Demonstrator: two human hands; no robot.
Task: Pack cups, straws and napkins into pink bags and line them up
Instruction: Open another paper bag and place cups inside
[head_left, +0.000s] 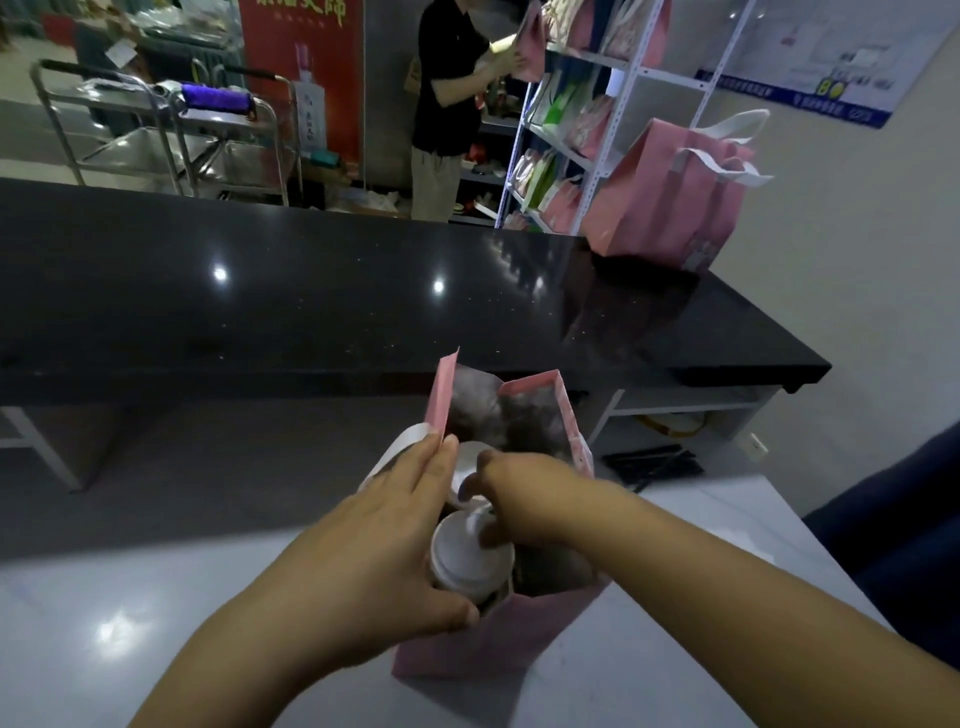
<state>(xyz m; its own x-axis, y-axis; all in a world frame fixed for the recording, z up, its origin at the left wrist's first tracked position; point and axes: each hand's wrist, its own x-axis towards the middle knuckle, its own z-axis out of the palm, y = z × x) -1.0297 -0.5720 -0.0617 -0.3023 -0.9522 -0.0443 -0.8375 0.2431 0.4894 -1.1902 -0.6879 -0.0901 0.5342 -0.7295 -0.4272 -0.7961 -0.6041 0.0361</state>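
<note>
My left grip (374, 545) pinches the pink bag (493, 644). My right grip (519, 499) curls over the lidded cup (467, 556) beside it, hold unclear.

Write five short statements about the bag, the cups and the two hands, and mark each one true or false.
1. The open pink bag stands on the white table. True.
2. The two cups stand beside the bag. False: both are inside it.
3. The right hand reaches into the bag. True.
4. On the black counter stand other pink bags. True.
5. The left hand lies flat on the counter. False: it holds the bag's side.
</note>
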